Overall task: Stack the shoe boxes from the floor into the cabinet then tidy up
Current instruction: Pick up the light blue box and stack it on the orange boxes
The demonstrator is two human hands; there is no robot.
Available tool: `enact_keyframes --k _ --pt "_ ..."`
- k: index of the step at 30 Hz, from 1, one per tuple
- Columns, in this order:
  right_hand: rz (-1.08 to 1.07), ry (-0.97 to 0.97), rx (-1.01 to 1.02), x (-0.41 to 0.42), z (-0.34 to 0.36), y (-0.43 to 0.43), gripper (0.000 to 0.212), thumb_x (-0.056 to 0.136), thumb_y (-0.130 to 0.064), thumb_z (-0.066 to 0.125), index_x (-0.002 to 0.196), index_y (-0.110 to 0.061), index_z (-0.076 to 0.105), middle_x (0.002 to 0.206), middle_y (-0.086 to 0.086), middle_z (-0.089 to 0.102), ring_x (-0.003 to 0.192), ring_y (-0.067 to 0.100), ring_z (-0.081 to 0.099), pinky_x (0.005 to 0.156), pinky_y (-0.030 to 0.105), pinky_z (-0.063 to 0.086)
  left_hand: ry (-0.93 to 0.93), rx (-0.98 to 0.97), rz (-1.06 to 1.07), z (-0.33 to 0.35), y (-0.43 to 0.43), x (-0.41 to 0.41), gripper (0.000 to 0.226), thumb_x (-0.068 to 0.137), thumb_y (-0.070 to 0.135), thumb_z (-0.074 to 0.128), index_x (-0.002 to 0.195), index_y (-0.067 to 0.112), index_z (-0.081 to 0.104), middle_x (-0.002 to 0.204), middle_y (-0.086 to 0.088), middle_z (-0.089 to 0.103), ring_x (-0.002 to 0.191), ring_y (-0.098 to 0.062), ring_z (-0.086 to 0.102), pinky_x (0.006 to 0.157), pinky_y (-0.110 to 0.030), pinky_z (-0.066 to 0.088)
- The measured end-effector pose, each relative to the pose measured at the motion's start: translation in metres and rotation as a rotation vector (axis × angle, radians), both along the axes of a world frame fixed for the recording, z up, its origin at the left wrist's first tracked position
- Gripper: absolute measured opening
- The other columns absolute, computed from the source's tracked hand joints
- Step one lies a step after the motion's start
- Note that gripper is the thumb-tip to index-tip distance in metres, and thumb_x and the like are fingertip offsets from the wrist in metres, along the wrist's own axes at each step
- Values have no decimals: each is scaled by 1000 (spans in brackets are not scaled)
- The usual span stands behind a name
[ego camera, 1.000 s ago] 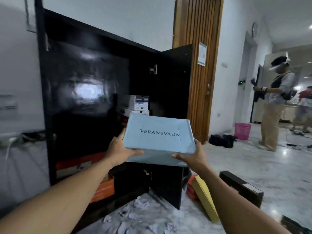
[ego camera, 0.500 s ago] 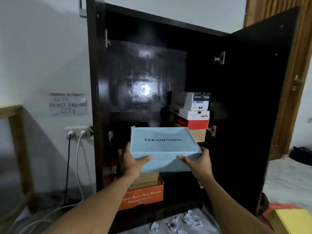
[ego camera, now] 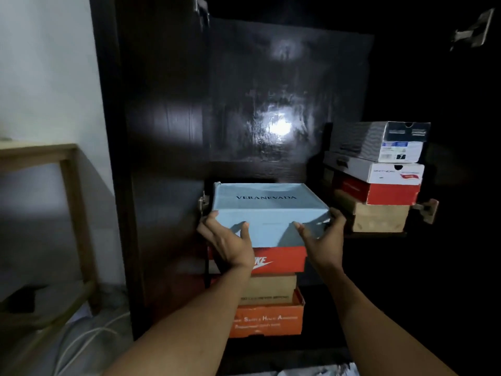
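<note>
Straight ahead, between left hand (ego camera: 227, 240) and right hand (ego camera: 322, 237), blue box (ego camera: 265, 210) lies crosswise over red box (ego camera: 282, 259); both hands clasp its near corners, equally close.

I see dimly: glare blooms on the back of the cabinet (ego camera: 271, 77), its right side falls black, edges bow and blur.

one cabinet (ego camera: 162, 131); eight shoe boxes (ego camera: 271, 318) inside it: four in its left stack (ego camera: 282, 261), one light blue box (ego camera: 268, 210) among them, four in its right stack (ego camera: 390, 175); four hinges (ego camera: 470, 33) on the cabinet; two hands, left hand (ego camera: 226, 245) and right hand (ego camera: 322, 240).
</note>
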State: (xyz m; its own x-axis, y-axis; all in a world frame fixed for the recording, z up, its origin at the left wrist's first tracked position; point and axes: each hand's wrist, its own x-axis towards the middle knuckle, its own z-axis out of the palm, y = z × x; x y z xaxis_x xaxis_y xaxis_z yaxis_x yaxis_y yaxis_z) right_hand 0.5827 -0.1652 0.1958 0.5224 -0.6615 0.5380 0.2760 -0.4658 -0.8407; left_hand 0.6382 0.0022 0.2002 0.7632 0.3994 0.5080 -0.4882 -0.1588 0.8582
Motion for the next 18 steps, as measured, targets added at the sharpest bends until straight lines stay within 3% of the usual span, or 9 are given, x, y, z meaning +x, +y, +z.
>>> enact_keyframes --k 3,7,11,18 --pt "15 77 -64 22 -2 -9 96 80 -25 83 155 -16 23 154 10 35 139 25 38 108 32 37 -34 141 39 -7 -12 23 56 69 11 86 116 5 57 146 -18 34 126 -40 41 105 -37 32" --pt "70 186 -121 51 -3 -27 98 81 -26 81 157 -22 20 156 10 36 142 28 39 114 43 39 88 311 20 -10 -21 45 71 79 30 79 141 16 48 160 -8 16 139 -35 29 112 -44 36" --pt "121 257 -104 78 4 -40 97 82 -22 79 158 -24 18 152 12 43 135 28 48 112 44 42 139 427 -10 -11 -30 66 86 83 38 75 154 19 31 164 -7 4 148 -31 17 117 -43 30" --pt "210 337 -110 121 3 -47 108 79 -17 80 159 -31 8 151 8 41 131 27 51 111 42 43 274 618 -25 -12 -31 103 86 87 47 67 157 27 20 165 -2 -7 145 -31 28 114 -46 29"
